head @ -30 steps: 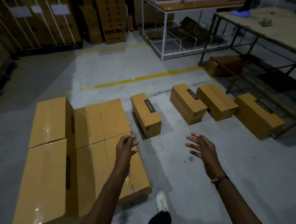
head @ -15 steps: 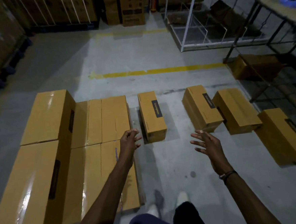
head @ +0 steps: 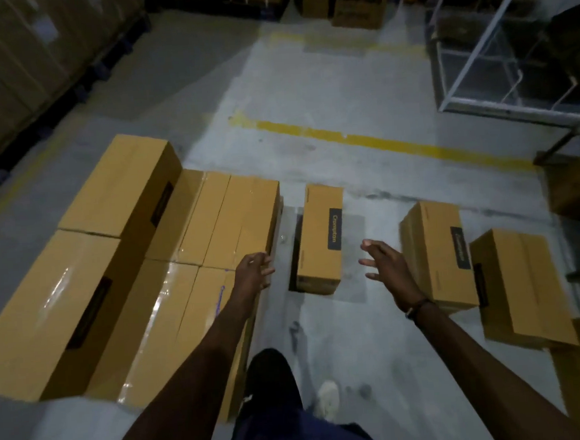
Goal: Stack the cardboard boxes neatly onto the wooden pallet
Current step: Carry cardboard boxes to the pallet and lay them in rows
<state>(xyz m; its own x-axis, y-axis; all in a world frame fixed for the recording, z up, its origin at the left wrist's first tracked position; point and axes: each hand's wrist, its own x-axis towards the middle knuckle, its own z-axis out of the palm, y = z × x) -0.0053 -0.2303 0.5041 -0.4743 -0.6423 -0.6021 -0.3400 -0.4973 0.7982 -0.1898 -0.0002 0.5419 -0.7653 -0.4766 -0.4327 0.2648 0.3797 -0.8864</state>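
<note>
On the left, a block of tan, tape-sealed cardboard boxes [head: 168,262] sat stacked in two levels, whatever was beneath them hidden, and the left hand [head: 252,272] hovered at the block's right edge, its fingers [head: 265,260] loosely curled and holding nothing. Between the two hands, a long tan cardboard box with a dark label [head: 320,238] lay on the grey concrete floor [head: 324,90]. The right hand [head: 386,264] was spread with fingers [head: 369,245] released, beside two more labelled tan boxes [head: 435,254] further right.
</note>
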